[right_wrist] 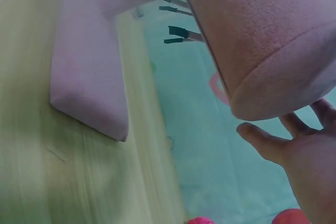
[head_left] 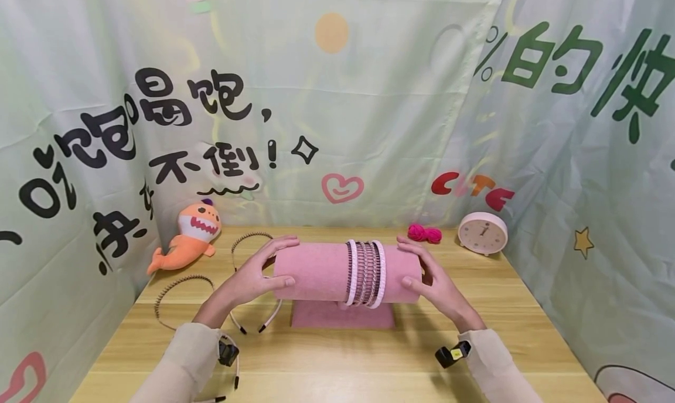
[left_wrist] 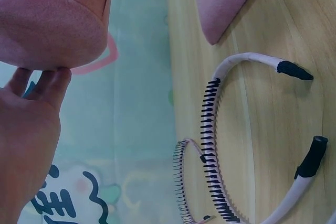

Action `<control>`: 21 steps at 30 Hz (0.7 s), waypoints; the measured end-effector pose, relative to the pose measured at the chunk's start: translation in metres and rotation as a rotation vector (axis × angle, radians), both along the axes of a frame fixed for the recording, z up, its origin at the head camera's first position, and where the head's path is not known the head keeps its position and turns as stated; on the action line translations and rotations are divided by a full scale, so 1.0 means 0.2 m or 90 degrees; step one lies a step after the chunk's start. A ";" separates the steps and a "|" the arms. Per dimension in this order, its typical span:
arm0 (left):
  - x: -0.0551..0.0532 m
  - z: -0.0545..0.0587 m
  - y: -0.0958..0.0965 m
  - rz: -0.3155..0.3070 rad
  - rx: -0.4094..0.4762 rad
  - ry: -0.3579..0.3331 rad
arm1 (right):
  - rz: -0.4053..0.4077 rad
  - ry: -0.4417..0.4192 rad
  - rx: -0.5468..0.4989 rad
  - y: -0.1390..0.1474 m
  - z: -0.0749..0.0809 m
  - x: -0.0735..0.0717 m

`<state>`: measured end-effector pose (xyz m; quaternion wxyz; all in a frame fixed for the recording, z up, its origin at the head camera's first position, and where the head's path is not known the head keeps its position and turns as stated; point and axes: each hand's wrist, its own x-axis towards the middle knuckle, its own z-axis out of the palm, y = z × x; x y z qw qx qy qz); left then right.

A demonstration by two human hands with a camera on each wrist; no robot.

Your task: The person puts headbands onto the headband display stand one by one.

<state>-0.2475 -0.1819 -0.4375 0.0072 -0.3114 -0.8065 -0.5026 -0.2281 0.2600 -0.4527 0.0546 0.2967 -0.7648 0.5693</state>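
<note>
A pink plush headband stand (head_left: 312,269), a thick horizontal roll on a flat base (head_left: 343,316), stands at the table's middle. Several headbands (head_left: 365,273) sit side by side on the roll, right of its middle; white ones flank thinner toothed ones. My left hand (head_left: 259,274) holds the roll's left end, thumb in front and fingers over the top. At the right end my right hand (head_left: 433,274) does the same. The left wrist view shows fingertips (left_wrist: 59,77) against the roll's end. Loose toothed headbands (left_wrist: 212,129) lie left of the stand.
An orange plush shark (head_left: 192,239) sits at the back left. Toward the back right are a pink bow-shaped item (head_left: 424,234) and a round clock (head_left: 482,233). Printed cloth (head_left: 369,98) hangs around the wooden table (head_left: 506,309).
</note>
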 end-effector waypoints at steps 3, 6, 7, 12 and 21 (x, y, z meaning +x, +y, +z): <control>0.00 0.00 0.00 0.001 0.000 -0.001 | -0.002 -0.009 -0.007 0.00 0.00 0.00; 0.00 0.00 0.00 0.002 -0.001 -0.001 | 0.000 -0.008 -0.011 -0.01 0.00 0.00; 0.00 0.00 0.00 0.002 -0.001 -0.001 | 0.000 -0.007 -0.011 -0.01 0.00 0.00; 0.00 0.00 0.00 0.002 -0.005 0.000 | 0.000 -0.010 -0.015 -0.01 0.00 0.00; 0.00 0.01 -0.01 0.000 -0.009 0.007 | 0.000 -0.014 -0.018 0.00 -0.01 0.00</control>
